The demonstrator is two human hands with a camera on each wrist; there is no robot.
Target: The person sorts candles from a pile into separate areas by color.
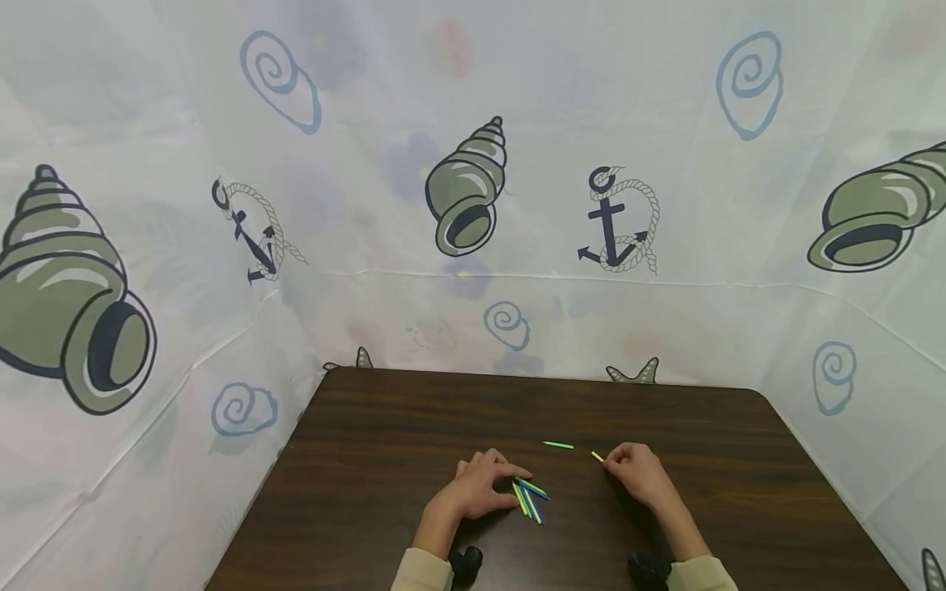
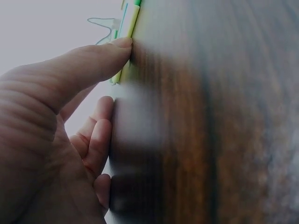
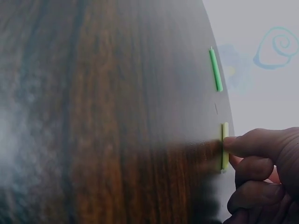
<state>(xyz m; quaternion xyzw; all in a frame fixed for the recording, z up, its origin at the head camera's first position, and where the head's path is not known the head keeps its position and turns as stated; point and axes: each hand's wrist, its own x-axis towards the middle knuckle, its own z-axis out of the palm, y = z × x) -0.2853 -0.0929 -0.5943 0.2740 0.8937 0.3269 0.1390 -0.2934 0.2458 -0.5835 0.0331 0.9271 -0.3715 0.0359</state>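
Near the table's middle lies a loose pile of thin candles [image 1: 528, 502], yellow, green and blue. My left hand [image 1: 480, 486] is at the pile's left side, thumb and forefinger spread along its edge. In the left wrist view the thumb's tip touches a yellow candle [image 2: 132, 22]; the forefinger is mostly hidden behind the thumb. To the right, my right hand [image 1: 640, 471] pinches a yellow candle [image 3: 225, 149] at the tabletop, its other fingers curled in. A green candle [image 1: 558, 445] lies by itself farther back, between the hands and beyond them.
The dark wood table [image 1: 369, 427] carries the candles. A white sheet [image 1: 384, 312] printed with shells and anchors hangs behind the table and along both sides. Dark straps with small black devices [image 1: 466, 566] sit at the wrists, by the light sleeves.
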